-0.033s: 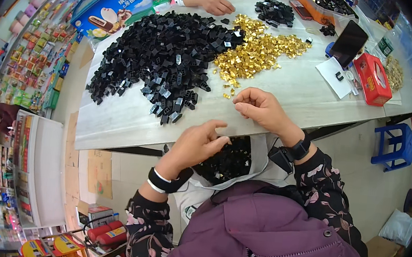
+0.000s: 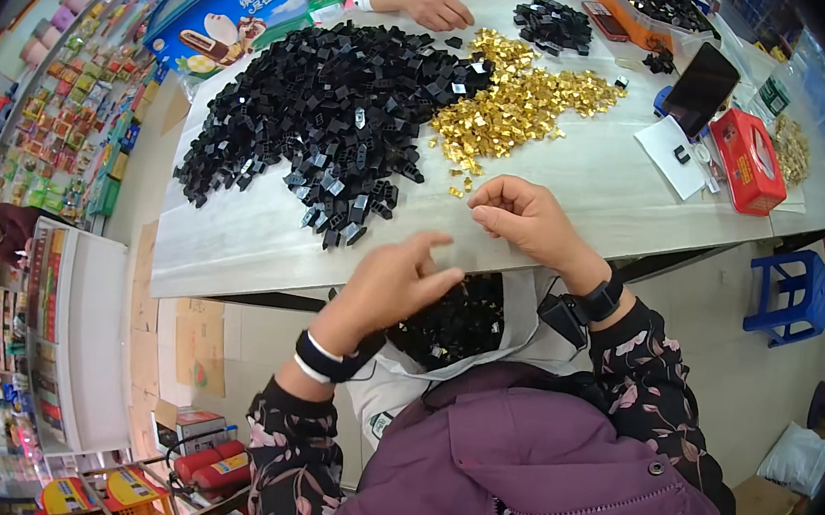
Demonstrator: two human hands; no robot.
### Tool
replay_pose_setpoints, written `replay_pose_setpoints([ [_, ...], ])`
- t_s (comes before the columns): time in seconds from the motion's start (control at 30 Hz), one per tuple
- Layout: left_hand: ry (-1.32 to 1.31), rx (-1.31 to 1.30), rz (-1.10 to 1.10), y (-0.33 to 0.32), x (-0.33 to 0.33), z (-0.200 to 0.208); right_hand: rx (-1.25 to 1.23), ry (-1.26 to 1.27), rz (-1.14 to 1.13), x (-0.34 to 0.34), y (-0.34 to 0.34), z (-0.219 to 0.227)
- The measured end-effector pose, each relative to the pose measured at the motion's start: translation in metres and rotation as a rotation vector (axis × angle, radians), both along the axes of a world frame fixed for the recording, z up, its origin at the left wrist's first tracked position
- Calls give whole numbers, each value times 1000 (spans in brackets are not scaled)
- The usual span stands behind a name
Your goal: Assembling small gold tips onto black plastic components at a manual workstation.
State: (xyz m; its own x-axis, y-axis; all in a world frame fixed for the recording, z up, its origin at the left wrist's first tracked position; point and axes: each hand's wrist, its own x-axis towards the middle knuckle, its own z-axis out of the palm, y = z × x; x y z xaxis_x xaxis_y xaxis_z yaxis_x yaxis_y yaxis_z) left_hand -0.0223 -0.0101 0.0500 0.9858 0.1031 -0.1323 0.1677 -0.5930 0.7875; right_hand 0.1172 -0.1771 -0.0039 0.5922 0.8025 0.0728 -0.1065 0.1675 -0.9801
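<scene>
My left hand (image 2: 392, 281) hovers over the table's near edge, thumb and forefinger apart, with nothing seen between them. To its right my right hand (image 2: 527, 221) is closed, thumb tip against the curled forefinger; anything in that pinch is too small or hidden to make out. Just beyond the right hand spreads a heap of small gold metal pieces (image 2: 508, 117). A large mound of small black plastic pieces (image 2: 318, 107) covers the table's left and middle. Below my hands, against the table edge, an open white bag (image 2: 519, 314) holds black pieces with some gold glints (image 2: 450, 327).
Across the table (image 2: 231, 259) rests another person's hand (image 2: 427, 5), near a smaller black pile (image 2: 552, 26). To the right stand a phone (image 2: 702, 87), a red box (image 2: 747, 160) and white paper (image 2: 670, 152). An orange tub (image 2: 649, 16) is behind. A blue stool (image 2: 788, 297) stands on the floor.
My left hand has shifted slightly left and away, its thumb and forefinger a little wider apart. The right hand keeps its pinch in nearly the same place.
</scene>
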Motion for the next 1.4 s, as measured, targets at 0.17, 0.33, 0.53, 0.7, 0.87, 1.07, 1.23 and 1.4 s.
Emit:
replay_pose_setpoints([
  [0.17,-446,574,56,34,49,-10,-7,-12,7,-2,3,2],
  [0.33,-302,955,-30,46,65,-14,5,-47,-9,-3,3,-1],
  [0.53,-317,322,63,14,34,-5,-33,-184,-62,0,-1,0],
  [0.7,-289,-12,153,-9,19,-37,-54,-17,4,-8,6,12],
  [0.87,-528,-187,182,-10,19,-57,-51,24,19,-11,11,8],
  [1.07,-540,-134,170,-9,18,-54,-49,81,-16,-18,12,21],
  [1.23,-568,-171,159,-7,16,-57,-131,48,45,-16,14,20],
  [1.4,-527,-214,113,-6,18,-62,-292,-36,80,-3,10,18],
])
